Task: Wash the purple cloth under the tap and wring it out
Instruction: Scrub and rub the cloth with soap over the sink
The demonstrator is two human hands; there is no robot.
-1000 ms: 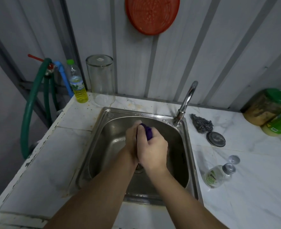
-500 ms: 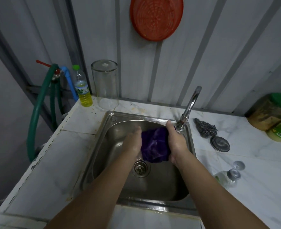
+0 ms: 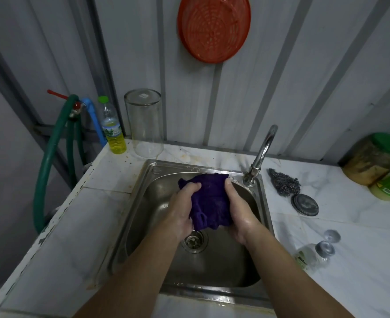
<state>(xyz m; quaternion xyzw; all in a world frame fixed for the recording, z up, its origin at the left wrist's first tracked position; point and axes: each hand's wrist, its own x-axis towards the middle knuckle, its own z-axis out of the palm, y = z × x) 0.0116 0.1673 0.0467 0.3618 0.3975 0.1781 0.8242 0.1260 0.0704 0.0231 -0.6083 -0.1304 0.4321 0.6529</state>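
Note:
The purple cloth (image 3: pixel 209 200) hangs bunched and wet between my two hands over the steel sink (image 3: pixel 143 226). My left hand (image 3: pixel 182 210) grips its left side with the thumb on top. Its right side is held by my right hand (image 3: pixel 240 212). The cloth's lower edge dangles just above the drain (image 3: pixel 194 241). The chrome tap (image 3: pixel 259 154) stands at the sink's back right corner, its spout curving up; I see no water running from it.
A steel scourer (image 3: pixel 284 183) and a round metal lid (image 3: pixel 304 204) lie right of the sink. A small bottle (image 3: pixel 313 257) lies on its side near a loose cap (image 3: pixel 332 235). A clear glass jar (image 3: pixel 143 122), a yellow liquid bottle (image 3: pixel 112 131) and green hoses (image 3: pixel 49 157) stand at back left. Green-lidded jars (image 3: pixel 379 157) sit far right.
A second ago both hands were clenched together around the balled cloth. They have since moved apart and the cloth has opened out between them, lifted slightly toward the back of the sink.

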